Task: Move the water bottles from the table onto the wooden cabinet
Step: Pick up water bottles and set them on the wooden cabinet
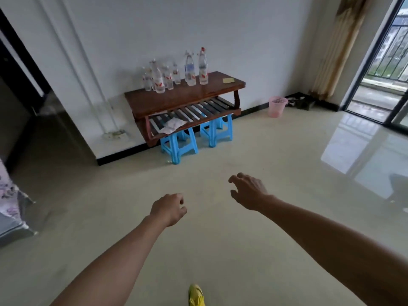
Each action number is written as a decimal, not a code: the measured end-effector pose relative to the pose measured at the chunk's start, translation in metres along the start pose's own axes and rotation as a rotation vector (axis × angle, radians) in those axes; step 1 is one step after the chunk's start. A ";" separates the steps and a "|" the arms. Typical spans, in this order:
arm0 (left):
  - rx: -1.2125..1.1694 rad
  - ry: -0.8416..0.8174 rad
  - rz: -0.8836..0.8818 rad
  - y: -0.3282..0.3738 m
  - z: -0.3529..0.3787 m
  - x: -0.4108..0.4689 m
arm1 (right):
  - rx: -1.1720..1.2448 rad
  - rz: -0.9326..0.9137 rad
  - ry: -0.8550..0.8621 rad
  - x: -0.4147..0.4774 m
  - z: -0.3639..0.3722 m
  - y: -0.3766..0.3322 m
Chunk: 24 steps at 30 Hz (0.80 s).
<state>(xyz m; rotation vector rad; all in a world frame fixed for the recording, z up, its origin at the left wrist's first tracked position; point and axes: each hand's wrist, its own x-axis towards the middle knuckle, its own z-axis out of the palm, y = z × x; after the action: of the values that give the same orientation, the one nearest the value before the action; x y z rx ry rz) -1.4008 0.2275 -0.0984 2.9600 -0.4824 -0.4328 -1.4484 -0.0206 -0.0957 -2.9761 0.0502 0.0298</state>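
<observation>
Task item: water bottles (159, 78), clear plastic with red-and-white labels, stood upright in a tight cluster on the left half of the wooden cabinet (176, 99) top. A taller blue-labelled bottle (190, 69) and a red-capped bottle (203, 67) stood just to their right, near the back edge. Fill levels could not be told.

Cabinet top, right end: one flat yellow pad (229, 80), well apart from the bottles; bare wood ran along the front edge.

Slatted lower shelf (205, 108): held one crumpled white wrapper (173, 125) at its left end.

Supports: two blue stools (178, 146) under the cabinet, which stood against the white wall.

Pink waste basket (277, 106): stood on the floor by the wall, right of the cabinet; its contents could not be made out.

Left hand (169, 209): held out over the floor, fingers loosely curled, gripping nothing.

Right hand (248, 192): held out slightly farther forward, fingers spread and bent, gripping nothing.

Open room: a broad stretch of glossy pale floor (254, 250) lay between both hands and the cabinet. A yellow shoe (196, 294) showed at the bottom edge, and a glass sliding door (379, 69) bounded the right side.
</observation>
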 end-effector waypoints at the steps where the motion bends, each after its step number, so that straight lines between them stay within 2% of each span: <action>1: -0.005 0.004 -0.012 -0.010 -0.005 0.027 | -0.008 -0.014 -0.006 0.031 0.003 -0.001; 10: -0.034 0.048 -0.071 -0.086 -0.105 0.254 | 0.025 -0.008 0.043 0.285 -0.017 -0.007; 19: -0.054 0.025 -0.052 -0.101 -0.142 0.439 | 0.000 -0.008 -0.006 0.471 -0.013 0.030; 24: -0.074 0.065 -0.116 -0.113 -0.177 0.571 | 0.006 -0.086 0.020 0.622 -0.015 0.059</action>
<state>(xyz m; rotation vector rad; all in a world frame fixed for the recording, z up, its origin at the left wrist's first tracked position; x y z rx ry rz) -0.7966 0.1596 -0.0961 2.9293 -0.2817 -0.3565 -0.8286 -0.1007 -0.1050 -2.9688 -0.0752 -0.0101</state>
